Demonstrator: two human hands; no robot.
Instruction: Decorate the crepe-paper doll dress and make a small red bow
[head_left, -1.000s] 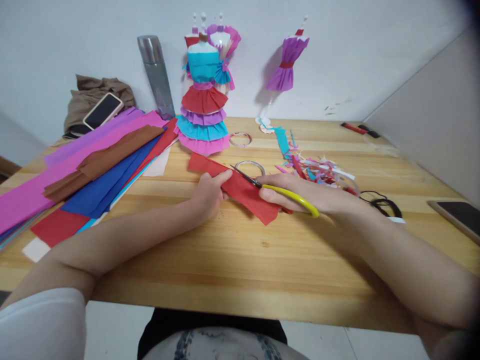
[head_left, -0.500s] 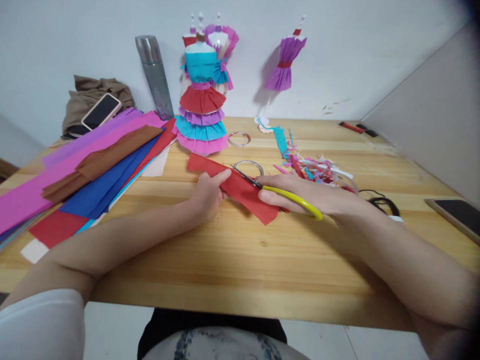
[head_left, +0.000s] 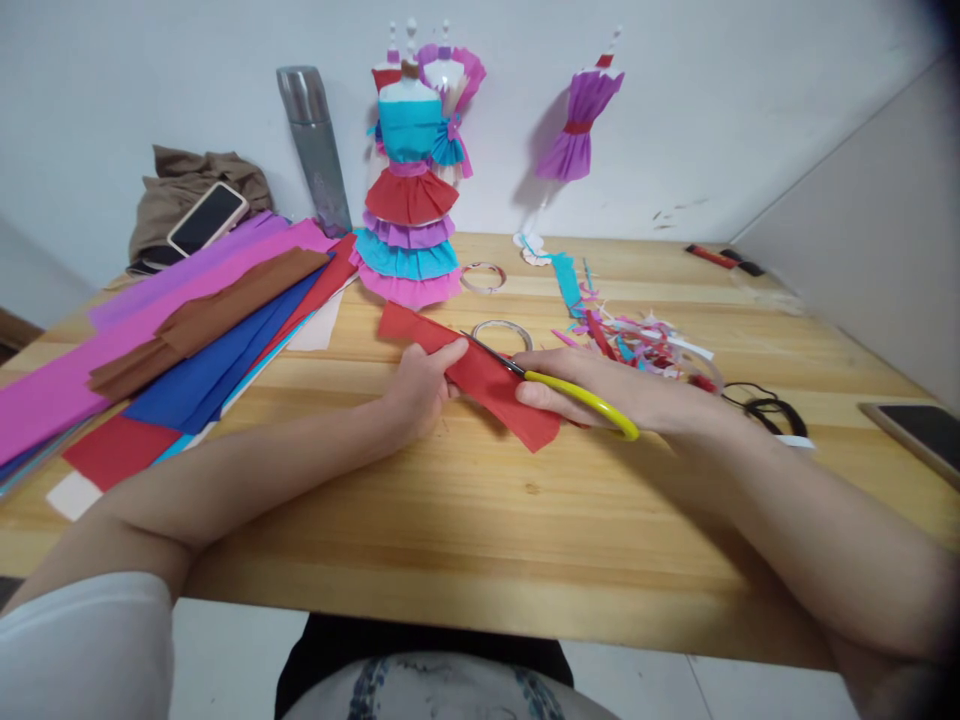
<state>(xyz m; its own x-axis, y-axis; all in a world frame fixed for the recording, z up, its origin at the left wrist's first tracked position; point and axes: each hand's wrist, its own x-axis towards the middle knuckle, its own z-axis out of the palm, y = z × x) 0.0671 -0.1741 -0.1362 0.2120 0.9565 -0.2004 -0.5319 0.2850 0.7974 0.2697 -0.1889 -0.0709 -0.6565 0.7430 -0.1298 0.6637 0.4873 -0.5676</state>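
A folded strip of red crepe paper (head_left: 491,382) is pinched by my left hand (head_left: 424,385), thumb on top near the strip's upper edge. My right hand (head_left: 592,385) is closed round yellow-handled scissors (head_left: 581,390), and their blades lie along the far edge of the red paper, pointing to the left. The lower handle loop is mostly hidden under my right hand. Just behind the blades lies a roll of clear tape (head_left: 502,335). A dress form (head_left: 409,195) in tiered turquoise, red, purple and pink paper stands beyond my left hand.
Stacked crepe paper sheets (head_left: 225,330) cover the left side, with a phone (head_left: 208,220) on brown cloth and a bottle (head_left: 315,150) behind. Paper scraps (head_left: 645,345) lie right of centre, near a black cable (head_left: 772,415). A purple-dressed form (head_left: 577,125) stands against the wall.
The whole view has shifted slightly, so most things sit a little further right. Both hands keep nearly the same pose on the paper and scissors; the handle has swung slightly.
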